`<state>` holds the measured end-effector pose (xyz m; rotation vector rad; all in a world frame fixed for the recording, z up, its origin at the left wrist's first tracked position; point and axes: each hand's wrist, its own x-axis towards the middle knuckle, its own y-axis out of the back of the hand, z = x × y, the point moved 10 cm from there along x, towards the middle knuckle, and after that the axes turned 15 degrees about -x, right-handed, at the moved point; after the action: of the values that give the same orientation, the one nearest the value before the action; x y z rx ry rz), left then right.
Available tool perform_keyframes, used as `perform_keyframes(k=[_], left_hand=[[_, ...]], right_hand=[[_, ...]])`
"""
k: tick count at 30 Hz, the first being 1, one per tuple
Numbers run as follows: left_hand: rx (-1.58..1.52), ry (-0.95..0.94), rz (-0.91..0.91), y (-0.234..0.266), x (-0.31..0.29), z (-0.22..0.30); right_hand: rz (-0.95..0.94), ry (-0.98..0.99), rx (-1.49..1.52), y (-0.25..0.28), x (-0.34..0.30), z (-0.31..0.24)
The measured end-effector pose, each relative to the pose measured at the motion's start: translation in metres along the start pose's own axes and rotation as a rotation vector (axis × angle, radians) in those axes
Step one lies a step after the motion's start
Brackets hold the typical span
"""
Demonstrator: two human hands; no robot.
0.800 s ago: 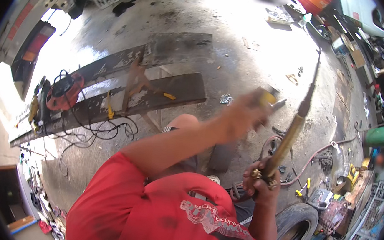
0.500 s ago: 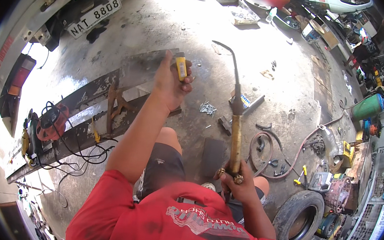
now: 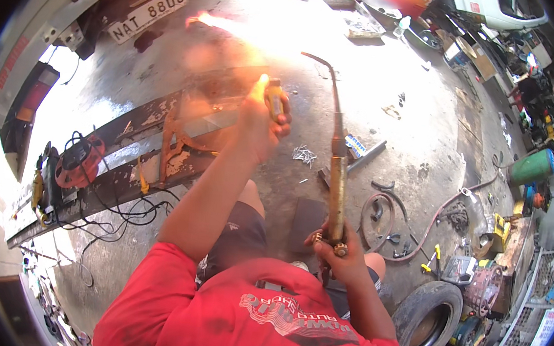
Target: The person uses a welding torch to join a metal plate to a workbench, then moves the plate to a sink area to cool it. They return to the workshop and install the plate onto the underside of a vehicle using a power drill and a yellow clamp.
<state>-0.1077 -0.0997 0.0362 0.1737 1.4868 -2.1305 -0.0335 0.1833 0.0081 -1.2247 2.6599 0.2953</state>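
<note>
In my left hand [image 3: 255, 126], a yellow lighter [image 3: 274, 102] stands upright, gripped by curled fingers with the thumb raised at its top. My right hand [image 3: 347, 257] is wrapped round the lower end of a brass gas torch [image 3: 336, 195], by its valve knobs. The torch points away from me, its thin bent tip curving left beyond the lighter. A bright orange flame [image 3: 219, 24] streams leftward from that tip, and an orange glow falls over my left hand. The lighter and the torch are apart.
A worn steel beam [image 3: 136, 137] lies at the left, with a red cable reel [image 3: 80, 162] and black cords. Loose nails [image 3: 303, 154] lie ahead. Right are a coiled hose [image 3: 385, 252], a tyre [image 3: 426, 321] and a green gas cylinder [image 3: 531, 169]. A vehicle's rear [image 3: 53, 21] stands far left.
A flame has appeared at the torch tip, with an orange glow around my left hand. The left hand and lighter sit slightly farther right in view; the torch has shifted slightly left.
</note>
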Motion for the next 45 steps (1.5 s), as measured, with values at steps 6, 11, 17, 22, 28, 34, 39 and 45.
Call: perform_keyframes(k=[6,11,17,22,28,34,39,45], left_hand=[[1.027,-0.624,0.169,0.094,-0.094,0.105],[1.892,-0.617,0.931,0.188,-0.202,0.231],[2.186,-0.760,1.021,0.219,-0.213,0.234],[2.253,-1.061,0.895,0.211,-0.197,0.234],[1.920,-0.599,0.814,0.162,-0.068,0.249],[1.795,-0.109,0.658,0.156,0.057,0.252],[1.613,-0.192,0.579,0.162,0.090,0.250],[1.254,-0.388,0.465,0.151,0.116,0.239]], right_hand=[[0.096,0.012,0.110,0.028,-0.001,0.002],[0.285,0.235,0.235,0.046,-0.001,-0.034],[0.266,0.202,0.487,0.069,0.003,-0.011],[0.338,0.135,0.499,0.073,-0.005,-0.007],[0.347,0.161,0.522,0.070,-0.013,-0.012],[0.344,0.232,0.531,0.065,-0.027,-0.019],[0.402,0.192,0.594,0.069,-0.037,-0.012],[0.378,0.069,0.590,0.067,-0.028,-0.001]])
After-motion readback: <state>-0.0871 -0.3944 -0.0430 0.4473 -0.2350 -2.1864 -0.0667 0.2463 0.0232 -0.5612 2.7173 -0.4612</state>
